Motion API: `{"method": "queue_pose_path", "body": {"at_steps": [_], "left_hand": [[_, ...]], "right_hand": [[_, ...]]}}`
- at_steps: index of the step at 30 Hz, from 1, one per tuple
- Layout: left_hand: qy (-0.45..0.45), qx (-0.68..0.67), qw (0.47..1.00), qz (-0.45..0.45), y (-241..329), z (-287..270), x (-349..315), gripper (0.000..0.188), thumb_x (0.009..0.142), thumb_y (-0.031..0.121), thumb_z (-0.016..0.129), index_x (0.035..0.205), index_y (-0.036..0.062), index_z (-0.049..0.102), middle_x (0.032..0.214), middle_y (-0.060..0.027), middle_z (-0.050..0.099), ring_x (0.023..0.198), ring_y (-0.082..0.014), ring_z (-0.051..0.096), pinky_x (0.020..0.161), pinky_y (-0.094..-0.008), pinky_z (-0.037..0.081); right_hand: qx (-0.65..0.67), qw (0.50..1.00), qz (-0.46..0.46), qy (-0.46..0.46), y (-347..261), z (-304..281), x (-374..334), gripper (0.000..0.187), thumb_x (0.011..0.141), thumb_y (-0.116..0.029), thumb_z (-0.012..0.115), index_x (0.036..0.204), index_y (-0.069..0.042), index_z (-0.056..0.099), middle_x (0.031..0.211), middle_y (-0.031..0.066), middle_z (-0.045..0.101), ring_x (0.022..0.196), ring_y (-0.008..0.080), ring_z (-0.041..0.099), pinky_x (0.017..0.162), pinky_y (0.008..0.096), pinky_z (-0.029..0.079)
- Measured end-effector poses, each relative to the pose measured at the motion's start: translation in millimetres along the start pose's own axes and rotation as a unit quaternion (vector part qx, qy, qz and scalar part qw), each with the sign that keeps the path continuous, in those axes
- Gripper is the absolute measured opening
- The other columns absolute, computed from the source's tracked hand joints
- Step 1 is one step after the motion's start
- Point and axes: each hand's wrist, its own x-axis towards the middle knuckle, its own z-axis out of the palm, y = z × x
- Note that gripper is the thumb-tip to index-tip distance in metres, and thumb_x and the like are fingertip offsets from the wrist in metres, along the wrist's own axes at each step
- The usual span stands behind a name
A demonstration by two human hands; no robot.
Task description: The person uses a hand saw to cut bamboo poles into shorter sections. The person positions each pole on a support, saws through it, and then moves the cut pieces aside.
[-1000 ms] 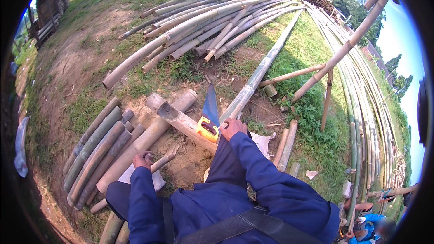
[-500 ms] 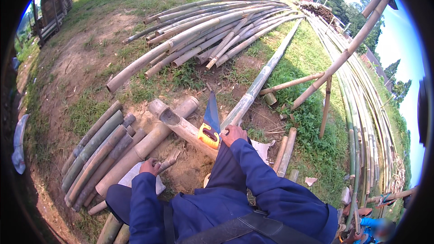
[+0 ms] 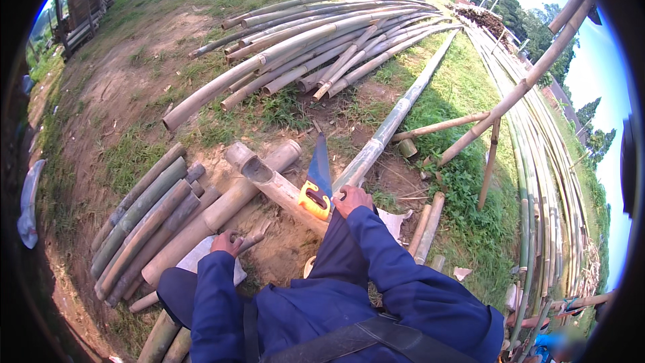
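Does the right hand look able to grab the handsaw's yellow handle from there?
Probably yes: the right hand is close beside the handsaw's yellow handle, and nothing visible stands in the way.

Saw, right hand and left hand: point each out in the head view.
Saw (image 3: pixel 320 172): head view, blade near the handle.
Right hand (image 3: pixel 353 200): head view, back of the hand.
Left hand (image 3: pixel 226 244): head view, back of the hand.

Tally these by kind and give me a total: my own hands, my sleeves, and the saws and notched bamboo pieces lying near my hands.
Hands: 2 (left hand, right hand)
Sleeves: 2 (left sleeve, right sleeve)
Saw: 1
Notched bamboo: 1
Total: 6
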Motion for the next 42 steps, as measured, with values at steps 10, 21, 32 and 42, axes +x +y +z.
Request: {"method": "queue_pose_path", "body": {"at_steps": [10,21,32,42], "left_hand": [[0.013,-0.025,1.0,0.001,17.1,-11.3,-5.7,0.044,0.087,0.035,0.074,0.122,0.0072,0.071,0.104,-0.0201,0.075,0.101,-0.0358,0.071,0.092,-0.0443,0.054],[0.124,-0.121,0.985,-0.001,41.1,-64.9,15.7,0.035,0.089,0.026,0.073,0.117,0.0065,0.068,0.099,-0.013,0.075,0.09,-0.0286,0.073,0.083,-0.0414,0.057],[0.306,-0.064,0.922,0.229,105.8,-136.6,161.0,0.028,0.093,0.018,0.07,0.118,0.0072,0.066,0.105,-0.0119,0.069,0.094,-0.028,0.068,0.086,-0.0398,0.054],[0.343,0.003,0.894,0.289,203.7,-251.7,336.1,0.03,0.094,0.021,0.069,0.119,0.0051,0.062,0.111,-0.0153,0.068,0.105,-0.0326,0.066,0.093,-0.0422,0.051]], "right_hand": [[-0.029,0.998,0.034,-0.044,-6.5,-3.9,5.9,0.053,0.086,-0.047,0.072,0.128,-0.015,0.068,0.123,0.0129,0.07,0.121,0.0303,0.062,0.107,0.0479,0.042],[0.196,0.972,-0.122,-0.031,-112.3,96.9,90.5,0.062,0.085,-0.046,0.073,0.134,-0.011,0.059,0.134,0.0193,0.06,0.126,0.0362,0.057,0.107,0.0493,0.041],[0.17,0.983,0.013,-0.066,-151.9,168.9,126.1,0.073,0.097,-0.06,0.051,0.15,-0.009,0.043,0.144,0.0222,0.053,0.136,0.0393,0.048,0.113,0.0615,0.029],[0.144,0.987,0.022,-0.071,-159.3,165.9,123.1,0.076,0.096,-0.068,0.046,0.141,-0.007,0.054,0.138,0.0187,0.061,0.135,0.034,0.051,0.115,0.0589,0.026]]}}
